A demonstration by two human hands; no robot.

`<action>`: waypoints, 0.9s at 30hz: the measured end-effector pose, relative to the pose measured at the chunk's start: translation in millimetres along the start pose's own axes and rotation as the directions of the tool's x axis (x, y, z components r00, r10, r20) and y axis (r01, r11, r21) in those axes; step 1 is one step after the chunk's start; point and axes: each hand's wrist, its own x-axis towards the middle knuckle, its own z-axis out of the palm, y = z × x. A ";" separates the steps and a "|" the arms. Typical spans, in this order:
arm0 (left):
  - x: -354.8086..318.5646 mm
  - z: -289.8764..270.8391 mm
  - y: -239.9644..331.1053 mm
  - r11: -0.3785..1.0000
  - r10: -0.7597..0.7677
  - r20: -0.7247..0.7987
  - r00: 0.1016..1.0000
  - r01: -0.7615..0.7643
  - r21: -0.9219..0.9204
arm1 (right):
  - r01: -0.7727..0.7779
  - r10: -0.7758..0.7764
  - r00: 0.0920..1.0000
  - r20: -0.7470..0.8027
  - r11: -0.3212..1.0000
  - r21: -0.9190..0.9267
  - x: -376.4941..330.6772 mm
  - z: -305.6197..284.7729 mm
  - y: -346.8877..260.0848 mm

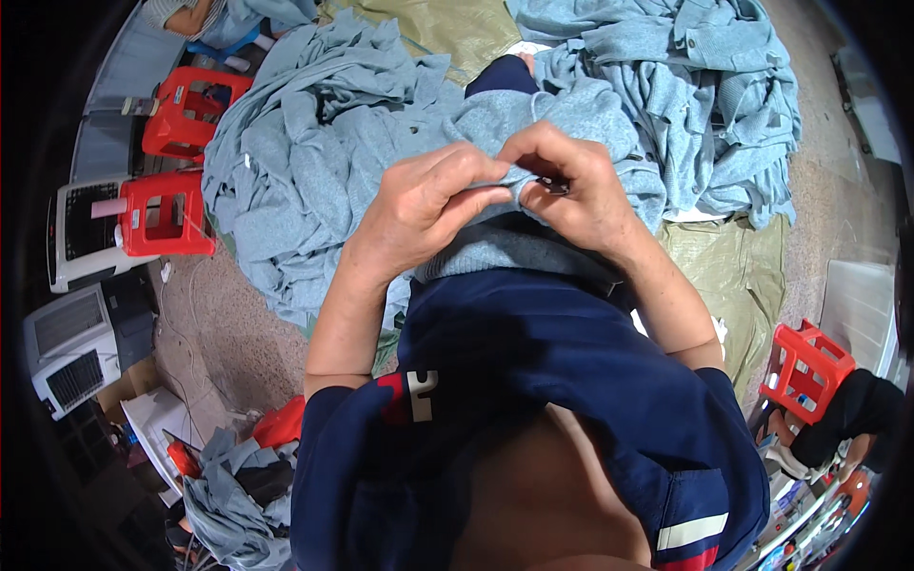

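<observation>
At the frame's upper centre, your left hand (419,198) and right hand (583,190) pinch blue cloth (517,179); keep it lightly taut between them.

1 light blue-grey knit garment (519,251) lies rumpled around 12 o'clock, ribbing along its near edge; 1 small fold (517,180), toward 1 o'clock, is pinched up. Its far extent blends into similar cloth.

It looked like a garment workshop: heaps of matching blue-grey knitwear (305,181) spread at ten and one o'clock, an olive tarpaulin (743,271) covered floor at three, red stools (173,143) stood at ten, and a co-worker (843,419) was at four.
</observation>
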 end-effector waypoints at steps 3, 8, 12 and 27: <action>0.7 5.9 -5.6 0.999 -0.003 -0.019 1.000 0.003 -0.036 | 0.011 -0.008 0.999 0.034 0.994 -0.109 2.1 -4.9 4.5; 2.8 28.8 -37.6 0.999 0.041 -0.136 0.990 -0.037 0.031 | -0.105 0.078 0.977 -0.197 0.986 -0.127 4.6 3.6 27.4; 6.9 49.1 -59.1 0.967 0.159 -0.228 0.961 -0.104 0.233 | -0.055 -0.006 0.973 -0.231 0.965 -0.255 9.0 6.7 45.7; -66.6 -27.5 -129.9 0.793 -0.575 0.279 0.769 0.608 -0.041 | -0.355 0.481 0.873 0.076 0.735 -0.578 -20.5 -73.5 79.9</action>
